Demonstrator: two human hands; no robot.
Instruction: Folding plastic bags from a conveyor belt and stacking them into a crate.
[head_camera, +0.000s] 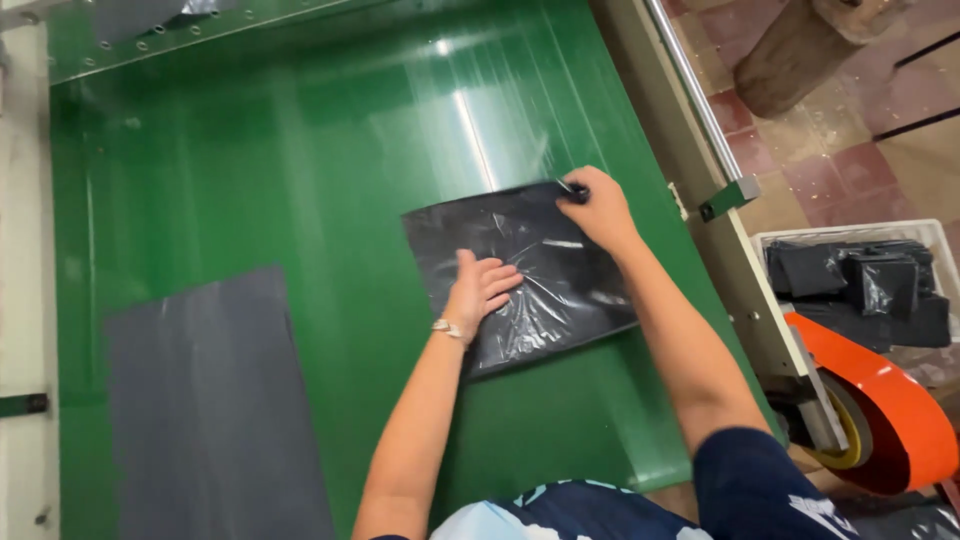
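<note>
While left hand presses flat, fingers spread, pinning crinkled black plastic bag on glossy green bench, right hand pinches bag's one-o'clock corner taut.

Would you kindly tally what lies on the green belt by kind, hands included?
Black plastic bag: 1
Grey sheet: 1
Hands, left hand and right hand, both on the bag: 2
Total: 4

Grey sheet cut off at bottom edge; orange roll partly cropped right.
</note>
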